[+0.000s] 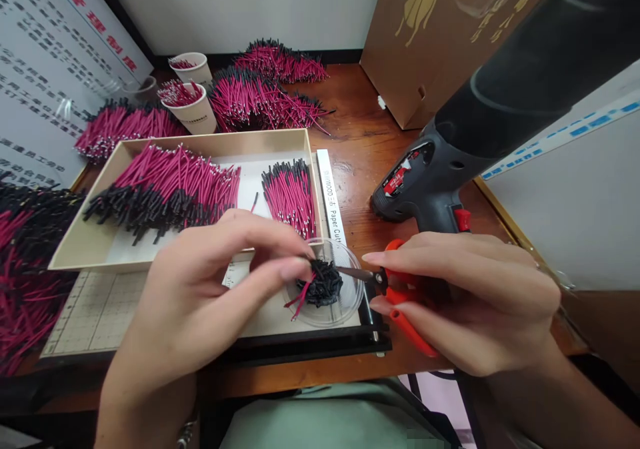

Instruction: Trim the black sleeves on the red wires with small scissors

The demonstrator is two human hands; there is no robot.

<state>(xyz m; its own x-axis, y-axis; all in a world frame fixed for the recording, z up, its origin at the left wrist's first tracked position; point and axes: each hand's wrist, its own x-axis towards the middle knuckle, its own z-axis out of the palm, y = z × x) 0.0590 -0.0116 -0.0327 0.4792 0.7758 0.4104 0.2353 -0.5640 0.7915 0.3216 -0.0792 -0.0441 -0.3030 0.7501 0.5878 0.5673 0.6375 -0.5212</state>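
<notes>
Thumb and forefinger of my left hand [215,282] are pinched together over a round clear plastic dish [356,299]. A dark tip shows between them, seemingly the black end of a short wire; the rest of it is hidden by the fingers. Inside the dish lies a heap of small black sleeve pieces [323,289], with some pink wire [300,301] at its left side. My right hand [475,296] grips red-handled scissors [413,332]. Their blades point left, with the tip above the dish close to my left fingertips.
A cream box [215,144] holds pink wires with black ends [290,199]. It rests on a paper cutter [95,309]. More wire piles [255,102] and paper cups [197,114] stand behind. A black heat gun or power tool [450,149] and a brown carton [400,56] are at right.
</notes>
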